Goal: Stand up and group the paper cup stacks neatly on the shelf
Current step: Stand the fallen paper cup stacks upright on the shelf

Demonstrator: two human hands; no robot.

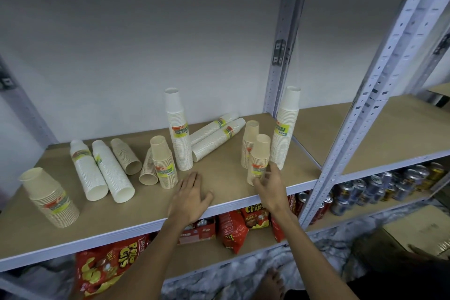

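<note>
Several paper cup stacks sit on the brown shelf (224, 192). Upright: a tall white stack (179, 134), a short tan stack (164, 163), a tilted tan stack (50, 198) at the left, two tan stacks (250, 143) (259, 156) and a tall white stack (286, 129) at the right. Lying down: two white stacks (89, 172) (113, 173), two tan stacks (126, 157) (148, 170), and two white stacks (214, 140) behind the middle. My left hand (191, 196) rests flat and open on the shelf. My right hand (270, 182) is open, its fingers at the base of the front tan stack.
Grey metal uprights (360, 109) frame the shelf on the right. The shelf below holds red chip bags (233, 229) and drink cans (379, 189). A cardboard box (423, 226) lies on the floor at the right. My bare foot (272, 285) shows below.
</note>
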